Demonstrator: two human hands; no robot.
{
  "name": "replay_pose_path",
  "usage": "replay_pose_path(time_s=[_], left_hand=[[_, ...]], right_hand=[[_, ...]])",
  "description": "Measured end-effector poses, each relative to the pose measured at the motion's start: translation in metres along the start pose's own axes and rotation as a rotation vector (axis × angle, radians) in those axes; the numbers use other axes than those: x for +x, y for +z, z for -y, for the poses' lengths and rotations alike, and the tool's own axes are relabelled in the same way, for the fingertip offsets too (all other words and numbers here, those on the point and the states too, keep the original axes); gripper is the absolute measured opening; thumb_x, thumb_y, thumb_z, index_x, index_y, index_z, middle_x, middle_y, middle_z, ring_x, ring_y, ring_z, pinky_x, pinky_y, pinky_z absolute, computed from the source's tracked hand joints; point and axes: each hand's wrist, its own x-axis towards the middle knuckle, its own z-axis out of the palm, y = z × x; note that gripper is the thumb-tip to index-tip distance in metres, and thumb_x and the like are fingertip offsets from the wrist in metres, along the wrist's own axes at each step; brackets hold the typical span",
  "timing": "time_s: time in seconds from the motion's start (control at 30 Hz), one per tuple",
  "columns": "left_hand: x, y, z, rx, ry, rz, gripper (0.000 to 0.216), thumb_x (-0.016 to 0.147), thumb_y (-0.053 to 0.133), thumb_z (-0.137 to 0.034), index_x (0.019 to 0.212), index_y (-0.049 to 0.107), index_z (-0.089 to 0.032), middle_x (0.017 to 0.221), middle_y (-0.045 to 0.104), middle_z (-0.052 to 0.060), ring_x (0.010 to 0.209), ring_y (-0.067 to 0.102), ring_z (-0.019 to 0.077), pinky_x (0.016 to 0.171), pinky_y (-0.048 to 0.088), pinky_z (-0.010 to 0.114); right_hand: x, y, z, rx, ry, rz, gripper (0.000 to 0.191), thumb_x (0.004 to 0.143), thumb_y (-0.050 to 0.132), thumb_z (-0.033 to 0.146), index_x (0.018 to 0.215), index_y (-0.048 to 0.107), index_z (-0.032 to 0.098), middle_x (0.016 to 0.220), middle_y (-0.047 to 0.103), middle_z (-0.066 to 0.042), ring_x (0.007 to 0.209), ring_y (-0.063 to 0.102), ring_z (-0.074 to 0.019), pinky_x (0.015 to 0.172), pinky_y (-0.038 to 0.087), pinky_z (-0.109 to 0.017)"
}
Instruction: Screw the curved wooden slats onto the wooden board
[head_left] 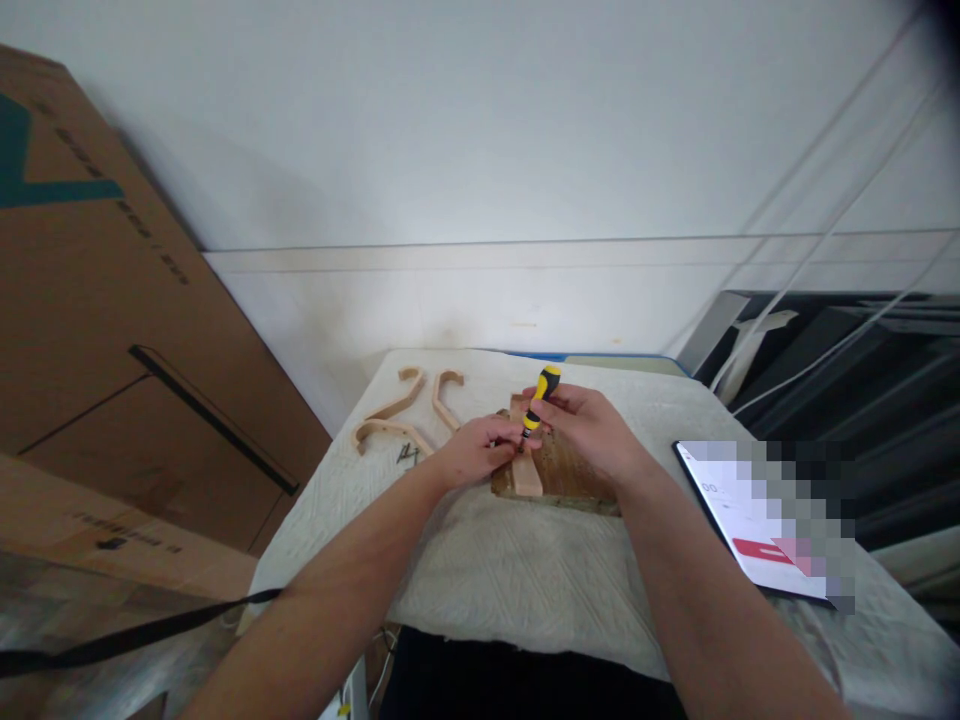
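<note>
The right hand point(592, 430) was closed around a yellow-and-black screwdriver point(541, 392), handle tilted up and away, tip pointing down toward the left hand point(472, 452). That hand's fingers were pinched together at the tip; what they pinched could not be told. Both forearms reached in from the bottom of the frame and met at the centre. Under the hands a pale wooden hook point(527, 474) lay on a dark board point(566, 478), which sat mid-frame on the cloth-covered counter point(525, 580).

Left of the hands lay three more hooks point(397, 400), with a few small dark screws point(407, 455) just beside the left wrist. At right, a tablet point(731, 510) lay flat near the counter's edge, with a red bar on its white screen; its text was unreadable. A large cardboard box point(97, 330) leaned against the wall at the upper left, with a teal mark and dark lettering too blurred to read. A black strap point(112, 645) crossed the lower left.
</note>
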Motion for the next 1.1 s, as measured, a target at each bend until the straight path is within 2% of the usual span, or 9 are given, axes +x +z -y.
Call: replay_pose_path(time_s=[0.07, 0.13, 0.3, 0.5, 0.7, 0.83, 0.9, 1.0, 1.1], left_hand=[[0.0, 0.0, 0.0, 0.014, -0.018, 0.0, 0.027, 0.081, 0.05, -0.01, 0.094, 0.073, -0.015, 0.087, 0.07, 0.004, 0.085, 0.059, 0.0168, 0.082, 0.044, 0.027], [0.0, 0.0, 0.0, 0.012, -0.021, -0.009, 0.026, 0.08, 0.05, -0.009, 0.091, 0.073, -0.014, 0.085, 0.069, 0.004, 0.084, 0.059, 0.0168, 0.081, 0.044, 0.027], [-0.001, 0.0, 0.001, -0.004, -0.003, -0.011, 0.03, 0.082, 0.049, -0.011, 0.1, 0.072, -0.014, 0.091, 0.069, 0.005, 0.086, 0.058, 0.0164, 0.08, 0.043, 0.026], [-0.001, -0.001, 0.0, 0.058, -0.045, 0.007, 0.023, 0.08, 0.051, -0.012, 0.09, 0.072, -0.015, 0.083, 0.067, 0.003, 0.083, 0.056, 0.0165, 0.079, 0.043, 0.026], [-0.001, 0.001, 0.002, 0.014, -0.009, -0.006, 0.023, 0.083, 0.048, -0.016, 0.089, 0.071, -0.013, 0.083, 0.066, 0.004, 0.081, 0.055, 0.0155, 0.077, 0.041, 0.026], [-0.002, 0.001, 0.003, 0.006, -0.02, -0.001, 0.024, 0.081, 0.05, -0.013, 0.091, 0.071, -0.014, 0.087, 0.067, 0.004, 0.086, 0.057, 0.0163, 0.081, 0.043, 0.026], [-0.002, 0.001, 0.004, -0.007, -0.019, -0.012, 0.026, 0.081, 0.049, -0.012, 0.094, 0.071, -0.015, 0.089, 0.068, 0.004, 0.087, 0.058, 0.0161, 0.081, 0.043, 0.026], [-0.002, 0.001, 0.004, 0.012, -0.029, -0.025, 0.026, 0.081, 0.049, -0.012, 0.094, 0.072, -0.015, 0.086, 0.067, 0.004, 0.084, 0.058, 0.0156, 0.079, 0.043, 0.026], [-0.002, 0.001, 0.004, 0.023, -0.013, -0.02, 0.028, 0.081, 0.049, -0.011, 0.097, 0.072, -0.014, 0.087, 0.068, 0.004, 0.084, 0.057, 0.0158, 0.08, 0.043, 0.026]], right_hand=[[0.001, 0.001, 0.002, -0.194, 0.032, -0.112, 0.031, 0.069, 0.07, 0.046, 0.08, 0.064, 0.018, 0.075, 0.067, -0.005, 0.069, 0.06, -0.0193, 0.065, 0.046, -0.033], [0.001, 0.002, 0.004, -0.248, 0.028, -0.154, 0.031, 0.067, 0.072, 0.046, 0.079, 0.063, 0.019, 0.074, 0.066, -0.004, 0.067, 0.059, -0.0188, 0.063, 0.045, -0.032], [-0.002, -0.003, 0.004, 0.028, -0.028, 0.08, 0.025, 0.077, 0.063, 0.04, 0.093, 0.066, 0.02, 0.093, 0.07, -0.005, 0.086, 0.063, -0.0193, 0.079, 0.047, -0.034], [-0.002, -0.001, 0.006, -0.221, 0.017, -0.066, 0.031, 0.068, 0.073, 0.045, 0.078, 0.057, 0.02, 0.071, 0.063, -0.001, 0.063, 0.055, -0.0162, 0.061, 0.043, -0.031], [-0.003, 0.0, 0.006, -0.06, -0.046, 0.053, 0.029, 0.078, 0.063, 0.046, 0.091, 0.064, 0.02, 0.086, 0.068, -0.004, 0.08, 0.062, -0.0195, 0.071, 0.047, -0.033], [-0.001, 0.006, 0.003, -0.222, 0.016, -0.144, 0.037, 0.065, 0.074, 0.049, 0.082, 0.057, 0.02, 0.074, 0.064, -0.002, 0.067, 0.058, -0.0178, 0.062, 0.046, -0.031], [-0.002, 0.007, 0.003, -0.152, -0.002, -0.1, 0.037, 0.069, 0.071, 0.049, 0.088, 0.058, 0.02, 0.082, 0.066, -0.003, 0.074, 0.06, -0.0188, 0.066, 0.047, -0.032], [-0.005, 0.004, 0.006, 0.007, -0.051, 0.085, 0.029, 0.077, 0.064, 0.044, 0.094, 0.06, 0.021, 0.094, 0.068, -0.005, 0.086, 0.063, -0.0192, 0.076, 0.049, -0.033], [-0.004, 0.002, 0.007, -0.137, -0.027, -0.009, 0.026, 0.071, 0.07, 0.042, 0.079, 0.057, 0.021, 0.077, 0.064, -0.002, 0.072, 0.06, -0.018, 0.067, 0.047, -0.032]])
